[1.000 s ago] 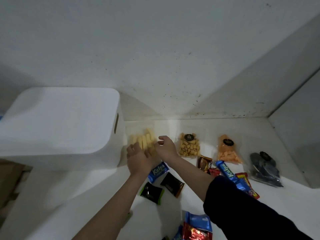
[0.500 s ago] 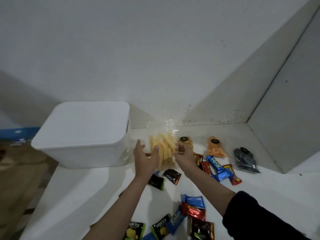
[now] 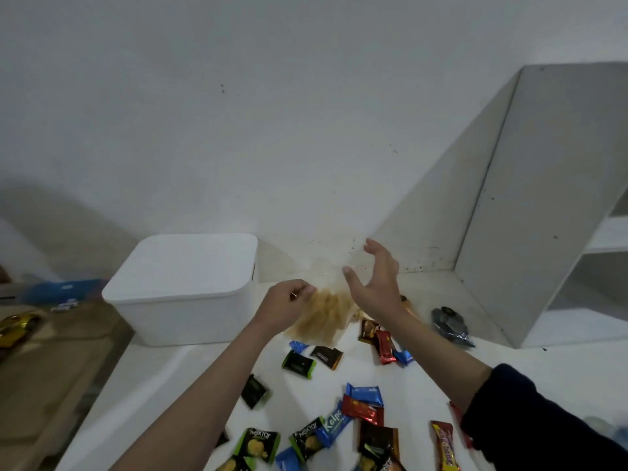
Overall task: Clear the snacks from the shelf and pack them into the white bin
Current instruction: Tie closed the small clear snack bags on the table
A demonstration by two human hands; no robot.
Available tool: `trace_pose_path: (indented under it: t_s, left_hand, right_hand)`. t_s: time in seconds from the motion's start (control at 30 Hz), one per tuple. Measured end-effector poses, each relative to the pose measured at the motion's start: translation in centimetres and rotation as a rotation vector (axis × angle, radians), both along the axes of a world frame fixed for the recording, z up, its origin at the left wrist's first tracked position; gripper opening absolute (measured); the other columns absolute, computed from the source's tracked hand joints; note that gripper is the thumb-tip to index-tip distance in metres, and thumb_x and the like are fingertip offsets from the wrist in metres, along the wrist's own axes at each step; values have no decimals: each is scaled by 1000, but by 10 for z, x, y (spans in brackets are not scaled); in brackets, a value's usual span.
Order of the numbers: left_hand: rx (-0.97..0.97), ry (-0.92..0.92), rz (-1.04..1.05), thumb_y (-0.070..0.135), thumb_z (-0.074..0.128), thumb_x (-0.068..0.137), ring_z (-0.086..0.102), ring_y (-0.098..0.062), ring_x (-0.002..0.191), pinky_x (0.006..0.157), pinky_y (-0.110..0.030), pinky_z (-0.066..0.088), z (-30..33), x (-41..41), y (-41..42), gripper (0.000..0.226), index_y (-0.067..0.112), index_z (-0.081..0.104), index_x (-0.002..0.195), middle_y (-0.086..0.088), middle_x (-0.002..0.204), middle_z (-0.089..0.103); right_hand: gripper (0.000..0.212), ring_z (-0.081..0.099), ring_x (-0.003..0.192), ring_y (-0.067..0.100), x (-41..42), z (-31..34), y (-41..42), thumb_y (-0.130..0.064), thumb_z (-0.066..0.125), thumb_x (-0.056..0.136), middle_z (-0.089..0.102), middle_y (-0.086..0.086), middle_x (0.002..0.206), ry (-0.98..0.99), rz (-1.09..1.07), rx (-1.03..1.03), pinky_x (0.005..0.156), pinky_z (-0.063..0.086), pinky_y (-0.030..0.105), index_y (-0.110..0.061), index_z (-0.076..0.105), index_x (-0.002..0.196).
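The white bin [image 3: 183,287] stands at the left of the white shelf with its lid on. Just right of it a clear bag of yellow stick snacks [image 3: 326,316] hangs blurred, tilted off the surface. My left hand [image 3: 285,305] pinches the bag's left edge. My right hand [image 3: 377,283] is raised beside the bag's clear top, fingers spread, gripping nothing. Small snack packets lie scattered in front: a black-green packet [image 3: 298,363], a red bar [image 3: 384,346], blue Kalpa packets [image 3: 334,424] and Nextar packets [image 3: 260,445]. A dark bag [image 3: 448,326] lies at the right.
A white upright panel [image 3: 543,198] closes the shelf on the right, with more shelving behind it. The back wall [image 3: 272,130] rises behind the bin. Left of the shelf lies a brown surface with a yellow toy car [image 3: 17,328] and a blue object [image 3: 57,290].
The bag of stick snacks has come up off the shelf, held by my left hand. My right hand has opened and risen. The view has pulled back, showing more packets.
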State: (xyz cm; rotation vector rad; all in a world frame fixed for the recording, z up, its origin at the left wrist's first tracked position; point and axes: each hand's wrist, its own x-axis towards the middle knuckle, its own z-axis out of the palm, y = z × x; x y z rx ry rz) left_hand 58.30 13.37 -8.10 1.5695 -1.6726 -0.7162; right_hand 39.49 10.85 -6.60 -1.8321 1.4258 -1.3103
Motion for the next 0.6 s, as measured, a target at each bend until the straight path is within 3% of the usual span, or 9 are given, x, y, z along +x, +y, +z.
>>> trace_pose_path:
  t_s: [0.1, 0.2, 0.37, 0.5, 0.6]
  left_hand:
    - [-3, -19, -41, 32, 52, 94, 62, -11, 84, 75, -22, 46, 14, -4, 5, 25, 17, 72, 96, 3, 90, 71]
    - [-31, -62, -38, 37, 53, 93, 60, -5, 78, 69, -19, 41, 24, -5, 8, 24, 22, 72, 94, 9, 85, 69]
    - [-126, 66, -14, 33, 63, 87, 62, 2, 87, 72, -8, 42, 45, -8, 14, 17, 23, 67, 101, 10, 93, 68]
    - [-208, 159, -20, 23, 67, 86, 64, -6, 84, 74, -8, 48, 64, -16, 14, 9, 19, 69, 94, 2, 93, 71]
    - [-233, 154, -48, 18, 67, 85, 61, 0, 75, 70, -6, 46, 72, -21, 15, 4, 16, 69, 88, 2, 88, 71]
  right_hand:
    - [41, 51, 109, 10, -5, 25, 0, -34, 64, 86, 60, -12, 104, 221, 123, -47, 105, 33, 37, -20, 53, 123]
    - [15, 61, 86, 10, -8, 42, 6, -26, 63, 88, 67, -7, 88, 307, 213, -63, 89, 50, 35, -13, 67, 96]
    - [9, 59, 81, 9, -16, 52, 10, -18, 63, 89, 65, -6, 84, 318, 250, -105, 77, 45, 23, -10, 68, 89]
    - [9, 59, 79, 7, -19, 55, 9, -20, 65, 87, 63, -9, 81, 329, 271, -121, 75, 44, 20, -11, 68, 88]
    - [11, 60, 78, 6, -20, 56, 10, -21, 67, 86, 65, -7, 81, 315, 284, -129, 73, 45, 17, -11, 66, 88]
